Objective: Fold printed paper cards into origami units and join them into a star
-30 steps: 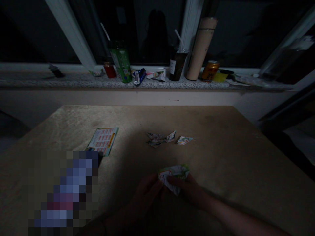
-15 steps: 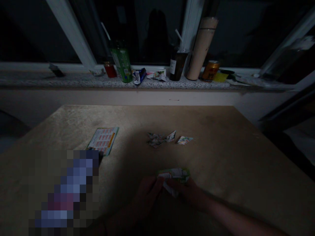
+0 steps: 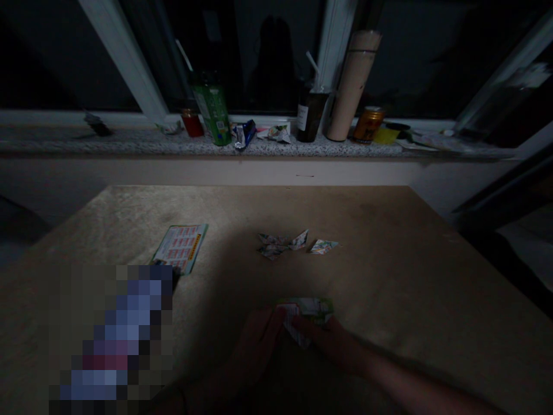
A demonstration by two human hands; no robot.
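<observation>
A sheet of printed paper (image 3: 313, 308), partly folded, lies at the near middle of the table, with green and white print on it. My left hand (image 3: 259, 337) grips its left edge with thumb and fingers close together. On the paper's lower right side my right hand (image 3: 332, 340) presses, its thumb lying across a folded flap. Dim light hides the finer folds. Beyond the hands rest several small folded paper pieces (image 3: 274, 245), and to their right a separate folded paper diamond (image 3: 324, 246).
A printed card (image 3: 181, 245) lies at the left of the table (image 3: 367, 230), beside a pixelated area. On the granite windowsill (image 3: 268, 151) stand a green cup (image 3: 213, 112), a dark drink cup (image 3: 310, 118), a tall pink flask (image 3: 354, 86) and a gold can (image 3: 368, 124).
My left hand's fingers have flattened slightly against the paper's left edge. The paper sits a little flatter, and the other things have stayed put.
</observation>
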